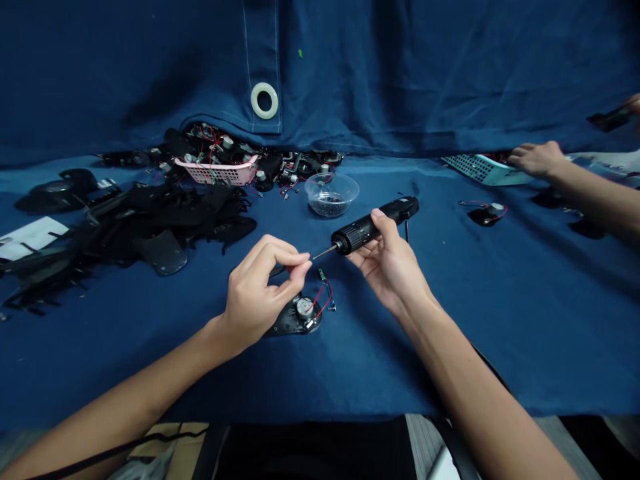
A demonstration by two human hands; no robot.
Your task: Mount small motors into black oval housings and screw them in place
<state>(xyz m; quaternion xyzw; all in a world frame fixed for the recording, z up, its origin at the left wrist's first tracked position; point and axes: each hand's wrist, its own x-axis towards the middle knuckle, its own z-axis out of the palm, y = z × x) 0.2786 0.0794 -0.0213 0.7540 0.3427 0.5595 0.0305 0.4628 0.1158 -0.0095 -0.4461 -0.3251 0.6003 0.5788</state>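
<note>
Black cylindrical electric screwdriver [377,224] is up above the blue cloth-covered tabletop [370,367], right hand [393,267] with its grip wrapped around the body. Left hand [263,287] has its grip pinched together right at the bit's tip, can't tell if anything tiny's in there. Under it: black plastic shell [289,323] with a round silver motor [305,307]. Clear plastic bowl [345,195] sits farther back.

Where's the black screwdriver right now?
In the head view, the screwdriver is just right of centre, held in the right hand, its bit pointing at the left hand.
</note>
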